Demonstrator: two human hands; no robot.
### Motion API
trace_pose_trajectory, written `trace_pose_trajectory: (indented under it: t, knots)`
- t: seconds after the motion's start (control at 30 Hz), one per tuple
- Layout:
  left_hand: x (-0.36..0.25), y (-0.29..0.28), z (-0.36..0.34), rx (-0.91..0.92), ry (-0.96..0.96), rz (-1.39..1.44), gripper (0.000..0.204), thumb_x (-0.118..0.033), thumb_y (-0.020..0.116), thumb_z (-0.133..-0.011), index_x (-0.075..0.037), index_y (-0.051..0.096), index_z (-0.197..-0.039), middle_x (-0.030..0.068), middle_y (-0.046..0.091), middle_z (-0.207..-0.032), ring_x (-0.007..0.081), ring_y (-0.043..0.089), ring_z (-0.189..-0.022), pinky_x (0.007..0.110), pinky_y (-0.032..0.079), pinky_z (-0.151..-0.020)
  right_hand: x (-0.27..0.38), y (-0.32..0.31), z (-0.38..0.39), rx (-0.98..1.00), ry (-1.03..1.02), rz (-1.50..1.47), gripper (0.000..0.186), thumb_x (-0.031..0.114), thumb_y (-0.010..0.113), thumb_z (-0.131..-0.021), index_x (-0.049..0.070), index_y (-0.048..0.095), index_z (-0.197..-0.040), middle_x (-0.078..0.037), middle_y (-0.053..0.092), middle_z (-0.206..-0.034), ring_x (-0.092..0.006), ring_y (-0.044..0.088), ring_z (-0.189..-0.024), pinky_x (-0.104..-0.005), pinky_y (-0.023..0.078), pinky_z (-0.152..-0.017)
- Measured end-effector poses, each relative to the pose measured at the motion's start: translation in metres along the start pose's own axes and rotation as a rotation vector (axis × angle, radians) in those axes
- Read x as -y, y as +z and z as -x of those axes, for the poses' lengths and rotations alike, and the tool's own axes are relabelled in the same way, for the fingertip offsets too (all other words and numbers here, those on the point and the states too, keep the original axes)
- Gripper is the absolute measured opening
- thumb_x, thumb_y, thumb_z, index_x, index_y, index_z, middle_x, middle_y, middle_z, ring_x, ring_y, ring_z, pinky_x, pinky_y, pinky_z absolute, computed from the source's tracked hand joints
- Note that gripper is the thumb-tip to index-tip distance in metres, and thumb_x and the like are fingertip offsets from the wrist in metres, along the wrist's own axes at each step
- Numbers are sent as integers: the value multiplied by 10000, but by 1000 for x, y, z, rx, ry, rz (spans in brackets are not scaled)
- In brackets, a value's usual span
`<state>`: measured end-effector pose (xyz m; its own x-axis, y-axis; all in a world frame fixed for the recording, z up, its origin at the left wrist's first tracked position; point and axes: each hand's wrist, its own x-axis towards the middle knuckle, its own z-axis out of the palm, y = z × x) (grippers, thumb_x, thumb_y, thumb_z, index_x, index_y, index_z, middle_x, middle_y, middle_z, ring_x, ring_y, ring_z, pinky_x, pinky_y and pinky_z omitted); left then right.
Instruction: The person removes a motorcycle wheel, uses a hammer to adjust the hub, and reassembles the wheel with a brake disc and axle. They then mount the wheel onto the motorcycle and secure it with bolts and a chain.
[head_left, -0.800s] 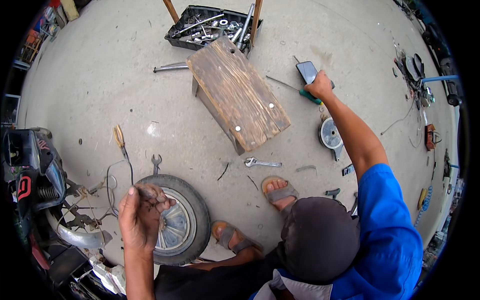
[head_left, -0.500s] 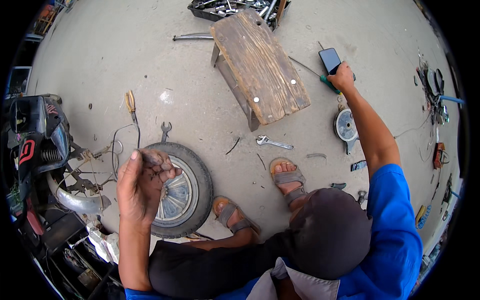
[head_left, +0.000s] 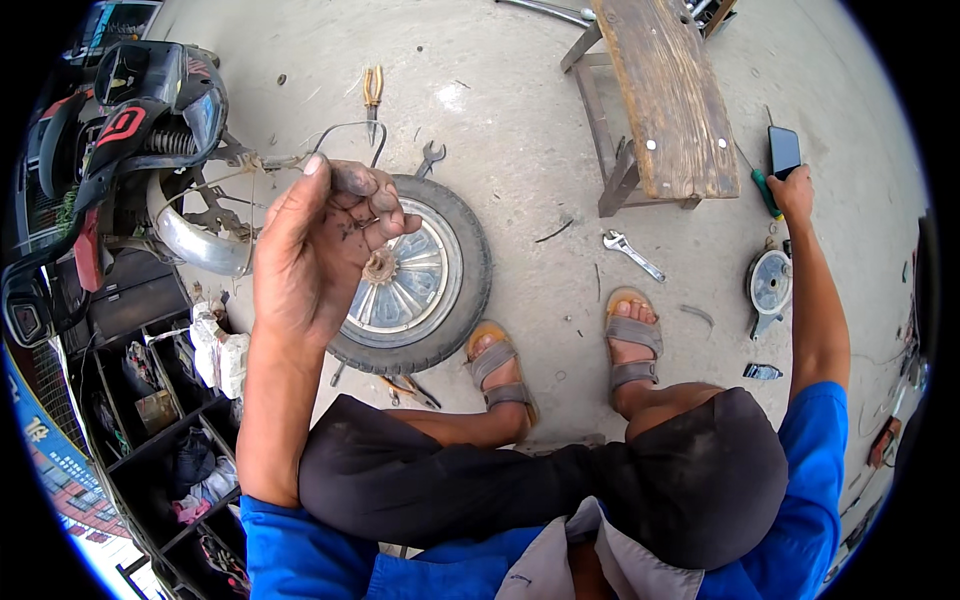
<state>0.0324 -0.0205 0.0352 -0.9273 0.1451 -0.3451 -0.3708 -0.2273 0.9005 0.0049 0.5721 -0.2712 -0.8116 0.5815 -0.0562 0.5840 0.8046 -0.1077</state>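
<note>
where right fingers touch, phone shows.

A pale grey collar folds open on a bright blue top, with a blue left sleeve and right sleeve on either side of it. Ahead of the collar come black legwear and, farther out, broad-strapped grey-brown sandals with tan footbeds.

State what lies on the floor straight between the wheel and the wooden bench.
In the head view, a thin dark strip lies between the wheel and the wooden bench, touching neither.
</note>
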Motion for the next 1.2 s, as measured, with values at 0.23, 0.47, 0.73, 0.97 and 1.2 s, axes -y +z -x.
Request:
trace_pose_trajectory:
  t: [0.23,0.47,0.73,0.97,1.2]
  knots:
    - [-9,-9,7,10,110,76,394,-329,433,-1081,3,615,-973,172,663,-941,265,671,-868,455,579,-880,-13,7,2,-2,-11,46,711,418,787,-745,-56,480,-1178,-323,623,-1168,-482,614,-1107,-525,502,-958]
    - [-21,-17,17,8,137,144,401,-344,434,-1080,0,616,-983,166,661,-976,263,665,-882,487,551,-934,-24,24,-3,-24,2,58,738,435,803,-768,-35,453,-1217,-314,563,-1272,-502,539,-1202,-549,477,-987]
    - [-26,-17,25,-97,190,124,354,-331,493,-1061,-11,617,-977,155,660,-954,254,655,-868,497,544,-937,-37,4,39,-182,0,17,874,415,809,-771,-53,395,-1383,-318,459,-1398,-510,450,-1283,-545,431,-1046]
    - [16,-75,25,-255,243,82,256,-242,570,-1035,-6,623,-950,133,668,-904,234,668,-798,442,586,-845,-82,-12,114,-241,-71,-42,790,298,768,-815,-83,409,-1406,-308,481,-1373,-464,448,-1293,-498,391,-1088]
    - [97,-131,44,-572,214,-304,205,-167,690,-951,25,649,-1012,78,673,-886,136,650,-742,292,575,-736,-100,-29,173,-124,-71,-147,735,241,755,-805,-124,428,-1353,-320,545,-1258,-459,515,-1199,-481,421,-1047]
